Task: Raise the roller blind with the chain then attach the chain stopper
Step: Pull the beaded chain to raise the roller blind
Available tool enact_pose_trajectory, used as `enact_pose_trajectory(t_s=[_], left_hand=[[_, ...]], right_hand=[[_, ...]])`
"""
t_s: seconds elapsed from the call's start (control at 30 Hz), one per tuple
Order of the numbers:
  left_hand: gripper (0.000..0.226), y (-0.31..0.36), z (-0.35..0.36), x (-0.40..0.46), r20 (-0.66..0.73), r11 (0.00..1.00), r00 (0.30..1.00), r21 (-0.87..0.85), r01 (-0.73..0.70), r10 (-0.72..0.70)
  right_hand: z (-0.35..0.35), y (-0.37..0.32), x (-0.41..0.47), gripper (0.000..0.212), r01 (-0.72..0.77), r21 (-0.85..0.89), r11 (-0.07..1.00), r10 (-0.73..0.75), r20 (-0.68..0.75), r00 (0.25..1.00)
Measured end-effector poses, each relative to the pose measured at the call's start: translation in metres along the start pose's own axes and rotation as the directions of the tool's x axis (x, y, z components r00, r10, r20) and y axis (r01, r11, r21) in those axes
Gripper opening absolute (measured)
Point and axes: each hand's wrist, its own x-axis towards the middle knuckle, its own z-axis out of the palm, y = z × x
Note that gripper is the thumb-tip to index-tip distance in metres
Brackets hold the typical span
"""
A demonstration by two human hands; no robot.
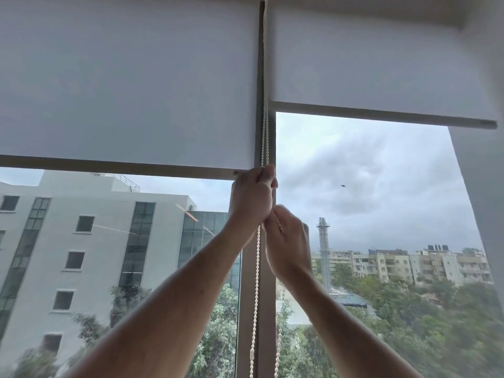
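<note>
Both hands, left [252, 195] above right [286, 238], around the bead chain [256, 282].

Above the left hand [252, 195], the roller blind [128, 85] is a matt, finely woven pale grey cloth, with a smooth, plain bottom bar. The second blind [368, 58], up and to the right of the right hand [286, 241], shows the same dull fabric. The chain [256, 282] running through both fists is a string of small, cream, slightly glossy beads, seemingly plastic. Behind the hands, the window frame [249, 309] looks smooth and satin brown-grey; the glass [381, 186] is clear, with faint reflections.
</note>
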Motion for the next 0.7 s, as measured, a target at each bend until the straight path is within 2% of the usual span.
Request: enact_pose_trajectory(t_s=[0.1, 0.17, 0.27, 0.33, 0.43, 0.53, 0.6, 0.7], left_hand=[[0.046, -0.004, 0.002, -0.004, -0.031, 0.998, 0.998, 0.034, -0.056, 0.057], [0.046, -0.003, 0.001, -0.004, -0.045, 0.996, 0.996, 0.050, -0.072, 0.074], [0.046, -0.009, -0.001, -0.005, -0.060, 0.995, 0.994, 0.026, -0.092, 0.093], [0.045, -0.015, 0.001, -0.014, -0.053, 0.994, 0.993, 0.036, -0.107, 0.109], [0.044, -0.028, 0.006, -0.038, -0.036, 0.997, 0.997, -0.033, -0.065, 0.063], [0.044, -0.044, 0.007, -0.063, 0.002, 0.999, 1.000, -0.046, -0.017, 0.017], [0.043, -0.054, 0.007, -0.072, 0.030, 0.999, 0.999, -0.047, -0.014, 0.015], [0.042, -0.067, 0.004, -0.074, 0.089, 0.995, 0.996, -0.103, 0.009, 0.000]], right_hand=[[-0.007, 0.000, 0.019, 0.029, -0.119, 0.147, 0.982, 0.136, -0.114, 0.984], [-0.012, -0.003, 0.041, 0.028, -0.230, 0.302, 0.925, 0.276, -0.119, 0.954], [-0.019, -0.009, 0.075, 0.038, -0.351, 0.438, 0.828, 0.389, 0.002, 0.921], [-0.020, -0.015, 0.093, 0.045, -0.414, 0.417, 0.809, 0.408, 0.109, 0.907], [-0.013, -0.024, 0.113, 0.043, -0.507, 0.413, 0.756, 0.442, 0.248, 0.862], [-0.002, -0.031, 0.124, 0.038, -0.534, 0.486, 0.692, 0.456, 0.280, 0.845], [0.006, -0.034, 0.123, 0.032, -0.509, 0.537, 0.672, 0.451, 0.249, 0.857], [0.019, -0.028, 0.113, 0.038, -0.361, 0.426, 0.830, 0.358, 0.090, 0.929]])
